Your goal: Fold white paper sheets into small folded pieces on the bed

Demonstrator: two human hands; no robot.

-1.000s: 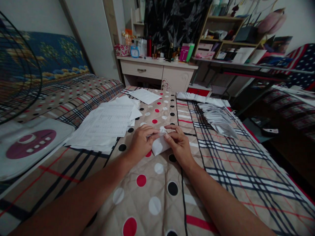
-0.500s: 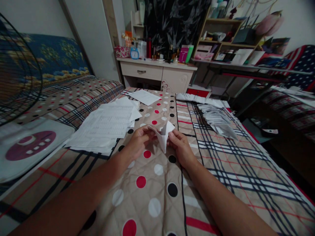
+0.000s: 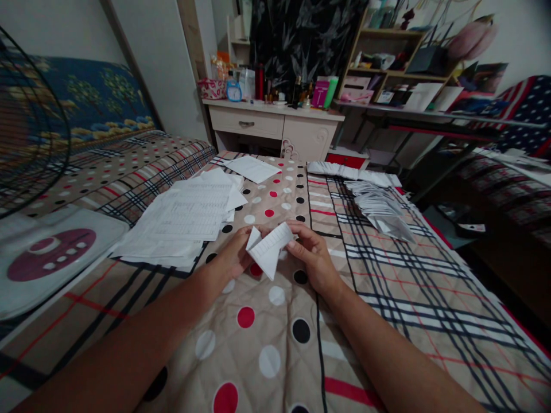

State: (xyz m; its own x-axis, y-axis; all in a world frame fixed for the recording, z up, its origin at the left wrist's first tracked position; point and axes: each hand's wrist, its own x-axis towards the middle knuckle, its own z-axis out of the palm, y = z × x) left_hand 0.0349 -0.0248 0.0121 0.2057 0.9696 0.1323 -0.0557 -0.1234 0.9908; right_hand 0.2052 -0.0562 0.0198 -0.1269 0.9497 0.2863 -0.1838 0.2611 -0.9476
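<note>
Between my two hands is a folded piece of white paper [image 3: 270, 250], pointed at the bottom, with faint printed lines along its upper fold. My left hand [image 3: 238, 252] grips its left side, the fingers partly hidden behind the paper. On the right edge, my right hand [image 3: 313, 252] pinches it with the thumb in front and the fingers behind. The paper is held just above the dotted bedspread [image 3: 270, 321].
To the left lies a pile of printed sheets [image 3: 181, 212], with one more sheet [image 3: 253, 168] beyond it. Folded paper pieces [image 3: 379, 209] lie in a row at the right, near a second row [image 3: 353, 173]. A fan [image 3: 32, 126] stands at far left; a dresser [image 3: 253, 123] is ahead.
The folded paper has turned over in my hands and shifted slightly left, so its printed face now shows. Both hands keep hold of it, with the right fingers now higher on its edge.
</note>
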